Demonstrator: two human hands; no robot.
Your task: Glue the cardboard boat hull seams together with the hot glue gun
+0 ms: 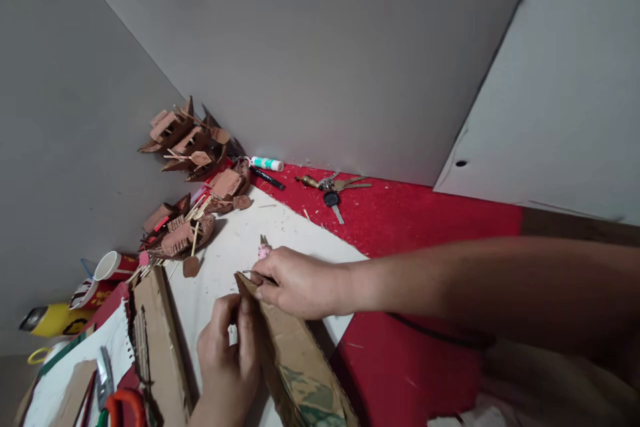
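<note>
pinching cardboard (287, 340) near its tip with left fingers (247, 337), holding a thin dark tool (265, 277) there with right fingers (269, 293).

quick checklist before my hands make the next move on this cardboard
1. Left hand pinching the cardboard piece near its pointed end: ok.
2. Right hand close to that same end: ok.
3. Type of thin tool in the right hand: cannot tell, mostly covered by fingers.
4. Left fingertips safe from the tool's edge: cannot tell.
5. Scissors apart from both hands: ok.
6. Keys clear of the cardboard: ok.
</note>
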